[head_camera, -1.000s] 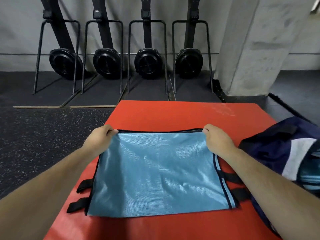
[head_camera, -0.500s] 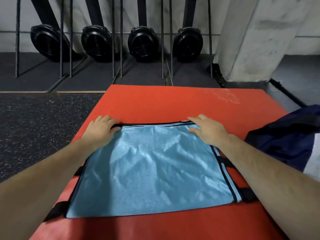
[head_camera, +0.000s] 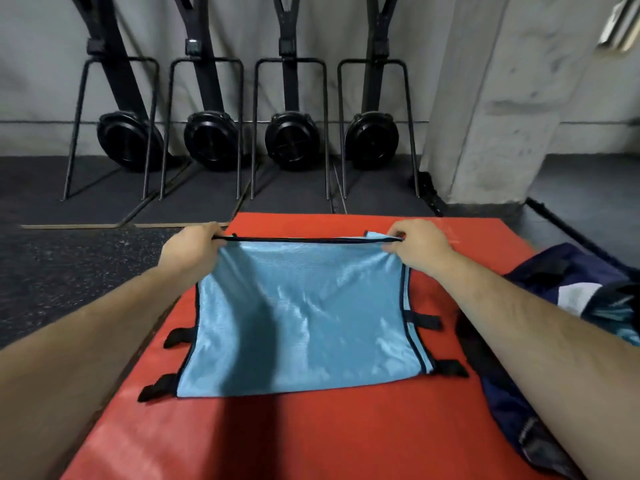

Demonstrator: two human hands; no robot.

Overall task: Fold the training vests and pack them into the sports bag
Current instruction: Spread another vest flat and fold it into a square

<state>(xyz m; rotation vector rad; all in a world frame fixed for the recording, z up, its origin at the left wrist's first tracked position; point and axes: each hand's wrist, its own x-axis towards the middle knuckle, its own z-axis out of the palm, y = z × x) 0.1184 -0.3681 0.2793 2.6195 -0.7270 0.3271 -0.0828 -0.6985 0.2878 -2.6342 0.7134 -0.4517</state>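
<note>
- Pinching the far left corner of the light-blue training vest [head_camera: 304, 323], the left grip [head_camera: 194, 251] curls its fingers round the black-trimmed far edge.
- The right grip [head_camera: 419, 249] pinches the far right corner of that same edge, which runs taut between the two.
- The vest's near part lies flat on the red mat [head_camera: 311, 441], with black straps [head_camera: 424, 320] sticking out at both sides.
- The navy sports bag [head_camera: 561, 282] lies at the mat's right edge, apart from both grips.
</note>
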